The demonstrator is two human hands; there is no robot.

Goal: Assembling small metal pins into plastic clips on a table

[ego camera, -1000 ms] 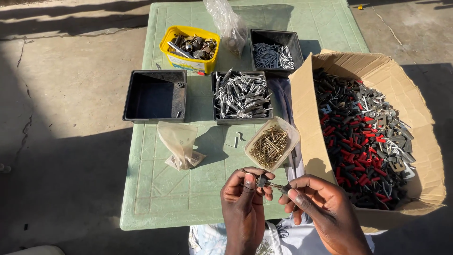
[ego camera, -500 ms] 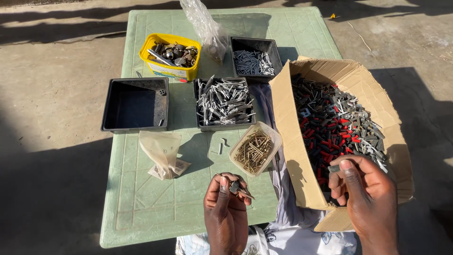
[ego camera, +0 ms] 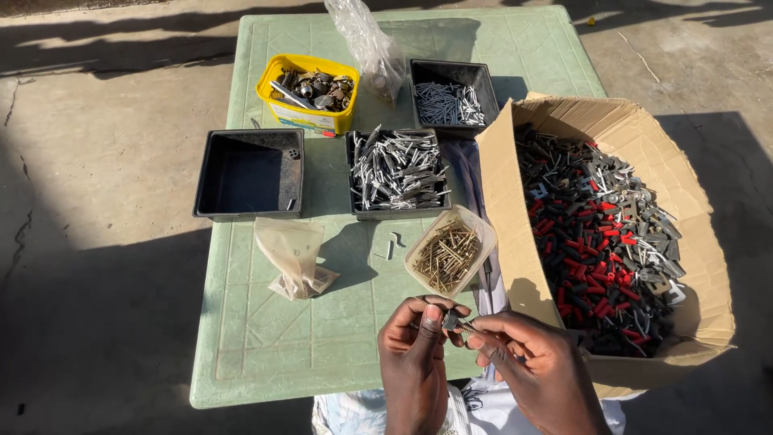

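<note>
My left hand [ego camera: 415,366] and my right hand [ego camera: 531,366] meet above the near edge of the green table [ego camera: 266,346], both pinching one small metal screw with a nut [ego camera: 451,321] between their fingertips. Just beyond them stands a clear tub of brass screws [ego camera: 451,256]. To the right lies an open cardboard box [ego camera: 515,234] full of red, black and grey hardware pieces [ego camera: 604,242].
Farther back stand a black tray of silver anchors [ego camera: 397,169], a nearly bare black tray [ego camera: 250,171], a yellow tub of metal parts [ego camera: 308,90], a black tray of nails [ego camera: 449,101] and a clear plastic bag [ego camera: 366,40]. A small folded bag [ego camera: 294,256] lies left of centre.
My right hand came back from the cardboard box to the left hand, and both now grip the small screw together. The view has shifted slightly.
</note>
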